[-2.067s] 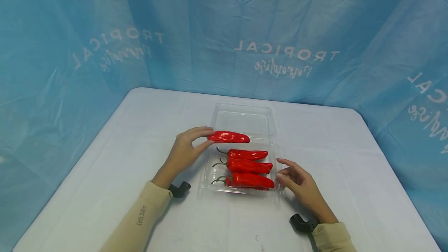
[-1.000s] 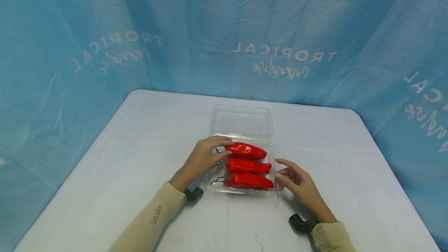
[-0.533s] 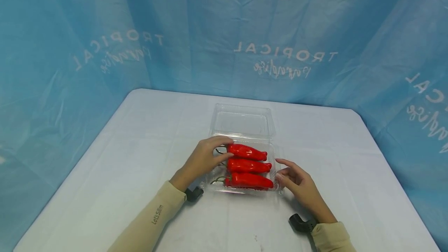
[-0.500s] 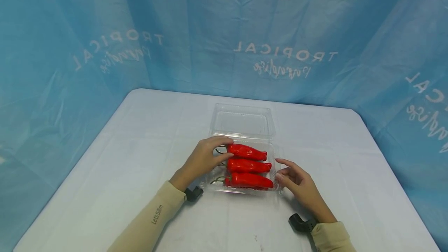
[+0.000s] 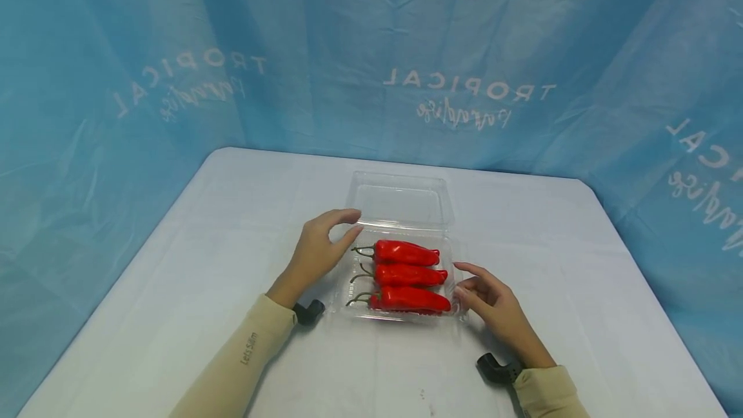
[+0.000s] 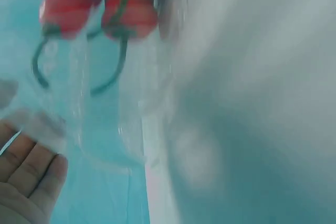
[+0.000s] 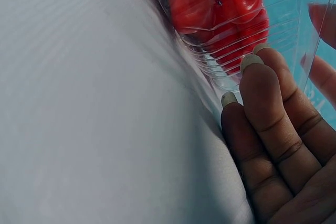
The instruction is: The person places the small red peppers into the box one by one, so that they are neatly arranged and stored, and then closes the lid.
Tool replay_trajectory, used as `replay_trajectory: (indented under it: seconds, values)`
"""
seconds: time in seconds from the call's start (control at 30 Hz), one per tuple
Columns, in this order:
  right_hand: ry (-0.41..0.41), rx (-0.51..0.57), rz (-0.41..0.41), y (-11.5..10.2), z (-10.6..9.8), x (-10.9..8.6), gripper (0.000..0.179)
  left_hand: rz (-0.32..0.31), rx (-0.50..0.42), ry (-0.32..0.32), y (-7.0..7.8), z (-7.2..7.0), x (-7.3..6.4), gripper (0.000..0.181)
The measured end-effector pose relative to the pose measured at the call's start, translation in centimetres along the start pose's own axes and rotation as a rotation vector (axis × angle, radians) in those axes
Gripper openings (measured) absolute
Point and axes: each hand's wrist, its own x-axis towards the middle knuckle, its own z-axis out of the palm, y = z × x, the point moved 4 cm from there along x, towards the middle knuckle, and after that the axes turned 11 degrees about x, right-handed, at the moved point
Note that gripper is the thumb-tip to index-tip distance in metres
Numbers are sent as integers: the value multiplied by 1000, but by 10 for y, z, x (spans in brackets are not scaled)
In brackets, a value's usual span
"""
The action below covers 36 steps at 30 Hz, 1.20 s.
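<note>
Long red peppers (image 5: pixel 411 275) with green stems lie in three rows in a clear plastic container (image 5: pixel 341 302). More stems show beside the rows, so some peppers are partly hidden underneath. My left hand (image 5: pixel 320 247) is off the container's upper left corner, thumb and fingers apart and nothing between them. In the blurred left wrist view, the left fingers (image 6: pixel 31 169) are beside the container's wall. My right hand (image 5: pixel 493 302) holds the container's right side. In the right wrist view, several right fingers (image 7: pixel 262 95) touch its ribbed wall, while other fingertips show through the rim.
The container's lid (image 5: pixel 400 204) lies open toward the back on the white table (image 5: pixel 522 231). Blue printed sheeting (image 5: pixel 348 108) surrounds the table's back and sides. Black curved mounts (image 5: pixel 309 312) sit at both wrists.
My left hand has set a pepper down in the container's top row, let go of it, and drawn back up and left. The right hand has stayed at the container's side.
</note>
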Motion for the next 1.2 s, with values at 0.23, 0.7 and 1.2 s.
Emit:
replay_trajectory:
  seconds: [0.23,0.7,1.2]
  values:
    - [-1,11,15,1,1,0,49,-127,1,63,-28,-6,7,33]
    - [-7,18,-2,1,1,0,49,-415,-64,-104,-59,12,22,47]
    - [-5,16,-9,1,-1,1,49,-407,-88,-178,-55,21,25,44]
